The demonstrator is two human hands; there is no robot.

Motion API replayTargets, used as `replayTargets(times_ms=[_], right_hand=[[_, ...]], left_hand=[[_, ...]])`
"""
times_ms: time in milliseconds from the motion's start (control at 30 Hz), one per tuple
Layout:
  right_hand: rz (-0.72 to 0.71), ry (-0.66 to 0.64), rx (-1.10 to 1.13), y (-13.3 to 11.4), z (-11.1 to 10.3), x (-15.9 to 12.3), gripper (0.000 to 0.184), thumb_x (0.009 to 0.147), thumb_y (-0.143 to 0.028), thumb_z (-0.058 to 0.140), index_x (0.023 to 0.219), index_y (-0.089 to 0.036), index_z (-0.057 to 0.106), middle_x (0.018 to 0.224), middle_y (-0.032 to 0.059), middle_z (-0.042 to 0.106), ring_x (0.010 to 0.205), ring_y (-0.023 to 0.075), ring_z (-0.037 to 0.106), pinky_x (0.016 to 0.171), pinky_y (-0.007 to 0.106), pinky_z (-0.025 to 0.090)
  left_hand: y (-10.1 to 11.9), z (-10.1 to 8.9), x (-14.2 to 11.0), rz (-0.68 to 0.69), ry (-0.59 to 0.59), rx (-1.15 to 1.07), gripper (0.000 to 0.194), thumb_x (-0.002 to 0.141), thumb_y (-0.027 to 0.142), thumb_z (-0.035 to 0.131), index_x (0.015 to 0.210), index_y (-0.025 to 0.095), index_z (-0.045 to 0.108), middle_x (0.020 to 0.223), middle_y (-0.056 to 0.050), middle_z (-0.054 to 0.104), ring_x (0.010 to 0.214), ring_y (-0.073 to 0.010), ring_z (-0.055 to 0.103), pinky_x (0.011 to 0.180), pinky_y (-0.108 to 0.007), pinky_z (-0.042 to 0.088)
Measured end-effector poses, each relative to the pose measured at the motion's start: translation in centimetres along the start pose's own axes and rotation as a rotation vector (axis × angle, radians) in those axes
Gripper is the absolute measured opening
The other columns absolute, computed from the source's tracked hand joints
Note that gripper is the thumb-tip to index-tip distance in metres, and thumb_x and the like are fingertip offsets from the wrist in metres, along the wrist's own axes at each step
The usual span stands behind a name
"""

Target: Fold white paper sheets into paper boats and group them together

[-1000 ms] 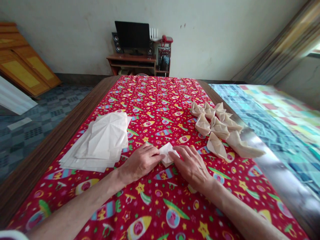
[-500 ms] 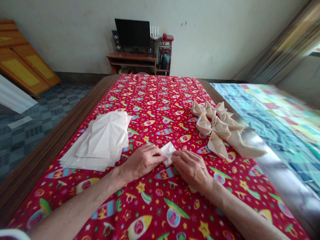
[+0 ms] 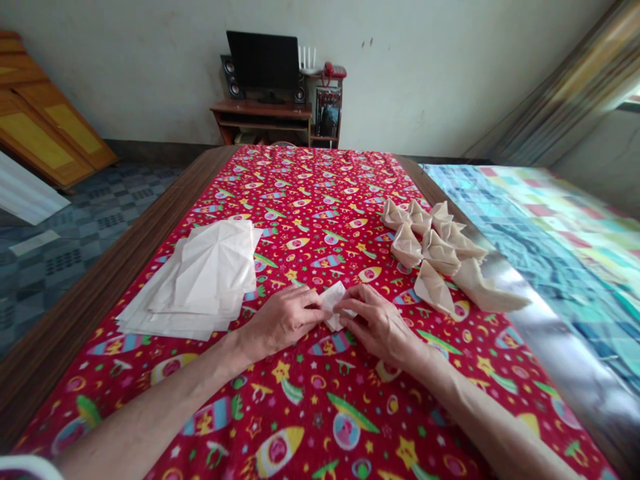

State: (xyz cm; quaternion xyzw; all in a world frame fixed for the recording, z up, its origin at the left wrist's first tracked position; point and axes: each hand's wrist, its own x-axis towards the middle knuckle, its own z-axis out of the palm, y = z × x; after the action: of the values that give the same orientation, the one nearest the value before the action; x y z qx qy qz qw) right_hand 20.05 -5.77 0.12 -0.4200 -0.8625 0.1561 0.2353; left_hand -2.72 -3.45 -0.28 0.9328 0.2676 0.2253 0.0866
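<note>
A small folded square of white paper (image 3: 334, 297) lies on the red patterned cloth (image 3: 320, 393) between my hands. My left hand (image 3: 287, 319) grips its left side, fingers pressed together at the edge. On the right, my right hand (image 3: 377, 323) pinches a flap of the same paper between thumb and fingers, lifting it a little. The fingers hide part of the paper. Left of my hands rests a stack of creased white paper sheets (image 3: 215, 267). To the right stand several folded paper boats (image 3: 440, 253), cream-coloured and grouped together.
The cloth covers a table with dark wooden edges (image 3: 125, 257). Beyond it, a desk (image 3: 265, 110) carries a monitor (image 3: 263, 63), speakers and a red telephone (image 3: 334, 70). A bed with a checked cover (image 3: 565, 233) adjoins the right side; a wooden cabinet (image 3: 50, 127) stands left.
My right hand has shifted slightly left and raised its fingers, now pinching up a flap of the paper. My left hand stays at the paper's left side.
</note>
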Motion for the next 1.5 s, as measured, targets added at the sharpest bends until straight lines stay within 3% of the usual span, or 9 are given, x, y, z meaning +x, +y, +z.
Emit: replayTargets(times_ms=[300, 467, 667, 900, 1100, 1267, 1333, 1433, 1500], right_hand=[[0.023, -0.04, 0.044, -0.3, -0.2, 0.1, 0.01, 0.083, -0.02, 0.059, 0.093, -0.02, 0.059, 0.098, 0.0056, 0.054, 0.086, 0.0171, 0.053, 0.073, 0.029, 0.046], [0.102, 0.028, 0.112, -0.3, 0.4, 0.1, 0.006, 0.082, -0.024, 0.063, 0.085, -0.021, 0.059, 0.093, 0.0029, 0.055, 0.082, 0.0155, 0.054, 0.071, 0.027, 0.045], [0.063, 0.07, 0.151, -0.2, 0.9, -0.1, 0.004, 0.082, -0.018, 0.061, 0.084, -0.022, 0.062, 0.093, 0.0022, 0.057, 0.084, 0.0146, 0.054, 0.074, 0.027, 0.045], [0.046, 0.081, 0.158, 0.1, 1.0, -0.1, 0.006, 0.084, -0.024, 0.062, 0.084, -0.023, 0.067, 0.094, 0.0035, 0.059, 0.084, 0.0153, 0.056, 0.073, 0.028, 0.046], [-0.108, 0.022, 0.073, 0.1, 0.6, -0.3, 0.02, 0.088, -0.023, 0.054, 0.096, -0.031, 0.07, 0.099, 0.0039, 0.057, 0.086, 0.0155, 0.053, 0.074, 0.028, 0.046], [-0.184, -0.063, 0.015, 0.2, -0.2, -0.3, 0.027, 0.087, -0.016, 0.052, 0.104, -0.03, 0.067, 0.105, 0.0054, 0.057, 0.089, 0.0165, 0.053, 0.075, 0.029, 0.046], [-0.182, -0.076, 0.043, 0.4, -0.5, -0.2, 0.023, 0.087, -0.015, 0.05, 0.1, -0.025, 0.067, 0.104, 0.0066, 0.058, 0.089, 0.0166, 0.054, 0.075, 0.029, 0.047], [-0.159, -0.03, 0.112, 0.4, -0.9, 0.0, 0.021, 0.09, -0.014, 0.046, 0.097, -0.021, 0.065, 0.101, 0.0072, 0.062, 0.088, 0.0159, 0.057, 0.075, 0.028, 0.048], [-0.139, 0.037, 0.138, 0.2, -1.0, -0.1, 0.019, 0.091, -0.016, 0.046, 0.098, -0.02, 0.063, 0.097, 0.0066, 0.064, 0.086, 0.0153, 0.058, 0.076, 0.028, 0.049]], left_hand=[[0.0, -0.2, 0.0, 0.012, 0.008, -0.011, 0.017, 0.092, 0.018, 0.051, 0.098, 0.021, 0.066, 0.091, -0.001, 0.064, 0.086, -0.0148, 0.057, 0.077, -0.028, 0.043], [0.1, -0.2, -0.1, 0.003, 0.015, -0.026, 0.016, 0.092, 0.017, 0.049, 0.097, 0.02, 0.064, 0.092, -0.001, 0.063, 0.086, -0.0148, 0.056, 0.08, -0.028, 0.044], [0.0, 0.4, 0.4, -0.062, -0.035, -0.008, 0.025, 0.093, 0.025, 0.049, 0.116, 0.018, 0.057, 0.09, -0.003, 0.06, 0.087, -0.0175, 0.054, 0.082, -0.03, 0.044], [-0.4, 0.5, 1.6, -0.193, -0.052, -0.216, 0.003, 0.086, 0.02, 0.059, 0.087, 0.019, 0.062, 0.078, 0.001, 0.055, 0.078, -0.0138, 0.055, 0.075, -0.025, 0.043], [-1.0, -0.2, 1.6, -0.216, -0.079, -0.383, 0.005, 0.086, 0.018, 0.058, 0.084, 0.018, 0.062, 0.078, 0.001, 0.058, 0.074, -0.0121, 0.056, 0.07, -0.022, 0.044], [-0.8, 0.1, 1.5, -0.231, -0.054, -0.334, 0.003, 0.085, 0.02, 0.06, 0.087, 0.02, 0.062, 0.074, 0.003, 0.056, 0.07, -0.0115, 0.056, 0.067, -0.022, 0.043], [-0.5, 0.5, 1.4, -0.26, -0.024, -0.294, 0.015, 0.083, 0.019, 0.062, 0.097, 0.021, 0.058, 0.072, 0.005, 0.055, 0.068, -0.0113, 0.055, 0.066, -0.022, 0.042], [-0.1, 1.1, 1.3, -0.314, 0.02, -0.219, 0.027, 0.08, 0.019, 0.064, 0.104, 0.021, 0.05, 0.075, 0.005, 0.055, 0.069, -0.0124, 0.054, 0.067, -0.024, 0.042], [0.1, 1.2, 1.3, -0.295, 0.017, -0.171, 0.019, 0.082, 0.022, 0.062, 0.097, 0.02, 0.05, 0.077, 0.004, 0.055, 0.072, -0.014, 0.054, 0.07, -0.026, 0.043]])
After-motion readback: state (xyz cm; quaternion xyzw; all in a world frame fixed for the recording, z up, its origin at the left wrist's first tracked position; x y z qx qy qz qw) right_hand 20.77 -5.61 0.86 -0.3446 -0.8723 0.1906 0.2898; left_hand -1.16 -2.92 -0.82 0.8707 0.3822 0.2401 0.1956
